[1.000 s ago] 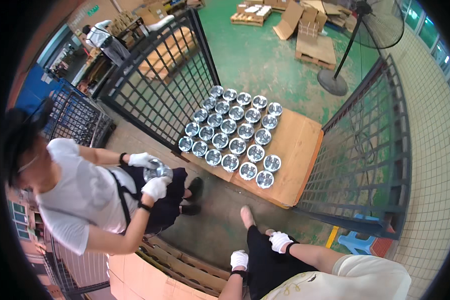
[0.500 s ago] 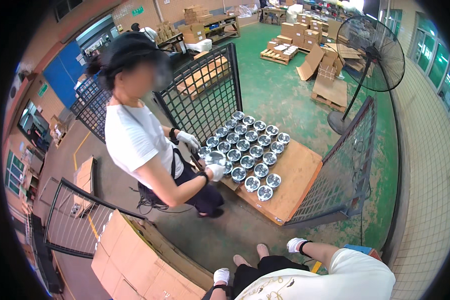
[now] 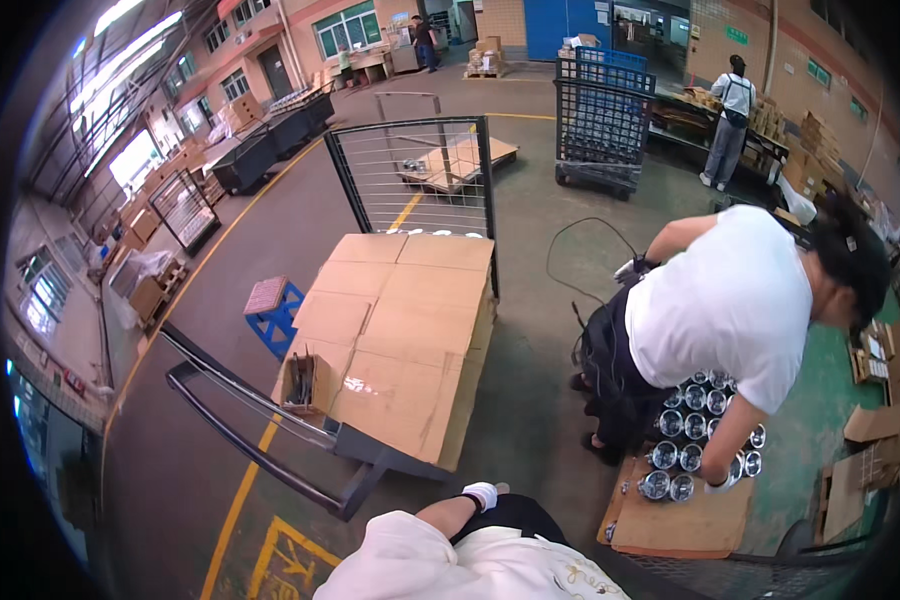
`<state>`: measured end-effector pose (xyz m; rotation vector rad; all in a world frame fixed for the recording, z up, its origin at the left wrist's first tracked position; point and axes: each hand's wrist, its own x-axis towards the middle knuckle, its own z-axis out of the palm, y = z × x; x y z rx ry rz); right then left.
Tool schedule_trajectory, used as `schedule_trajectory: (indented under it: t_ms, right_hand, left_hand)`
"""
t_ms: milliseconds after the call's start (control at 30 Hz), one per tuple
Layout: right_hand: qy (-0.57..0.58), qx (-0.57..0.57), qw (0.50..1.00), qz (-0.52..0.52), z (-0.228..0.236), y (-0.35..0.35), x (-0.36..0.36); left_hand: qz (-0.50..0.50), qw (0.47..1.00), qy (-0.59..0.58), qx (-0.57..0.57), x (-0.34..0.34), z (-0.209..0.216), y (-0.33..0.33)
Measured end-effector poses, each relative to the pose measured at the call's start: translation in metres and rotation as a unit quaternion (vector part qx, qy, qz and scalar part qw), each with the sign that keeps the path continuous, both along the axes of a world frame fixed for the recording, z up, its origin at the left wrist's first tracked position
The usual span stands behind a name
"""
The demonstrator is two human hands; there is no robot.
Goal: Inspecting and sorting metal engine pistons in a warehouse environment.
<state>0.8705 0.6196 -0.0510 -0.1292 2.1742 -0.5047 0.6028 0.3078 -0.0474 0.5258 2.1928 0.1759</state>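
My left hand (image 3: 482,495), in a white glove with a dark band at the wrist, hangs beside my dark trousers. It looks small and rounded, its fingers are hard to make out, and no object shows in it. My right hand is out of view. Ahead of my left hand stands a cart topped with flattened cardboard (image 3: 400,330). On its near left corner sits a small open box (image 3: 306,384) with dark tools in it. To the right, a co-worker (image 3: 715,295) bends over rows of round shiny metal parts (image 3: 690,458), one gloved hand among them.
The cart's dark handle rail (image 3: 260,455) juts out at near left, with a blue stool (image 3: 275,312) behind it. A loose cable (image 3: 575,260) trails by the co-worker. Farther back stand a tall mesh cart (image 3: 603,125) and a low board on the floor (image 3: 460,163).
My view has swung left, from the metal parts to the cardboard-topped cart. The co-worker, upright before with a part in hand, now bends over the rows. My right hand has left the view.
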Motion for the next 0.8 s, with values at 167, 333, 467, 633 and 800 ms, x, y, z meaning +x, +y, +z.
schedule_trajectory:
  t_ms: [167, 333, 467, 633, 800]
  right_hand:
    - [-0.012, 0.008, 0.997, 0.072, 0.005, 0.014, 0.018]
    - [0.004, 0.005, 0.991, 0.137, -0.011, 0.019, 0.012]
    - [0.076, 0.005, 0.982, 0.173, -0.013, 0.002, -0.081]
    - [0.156, 0.009, 0.965, 0.209, 0.002, -0.016, -0.17]
    - [0.207, 0.016, 0.952, 0.226, -0.005, -0.03, -0.224]
  left_hand:
    - [-0.046, 0.996, -0.056, -0.048, -0.007, 0.049, 0.019]
    - [-0.012, 0.999, -0.027, -0.032, -0.006, 0.056, 0.02]
    - [-0.059, 0.994, 0.09, 0.012, 0.007, 0.04, 0.01]
    - [-0.056, 0.998, -0.009, -0.011, 0.0, -0.013, -0.001]
    - [-0.059, 0.997, 0.044, -0.001, -0.014, -0.016, 0.0]
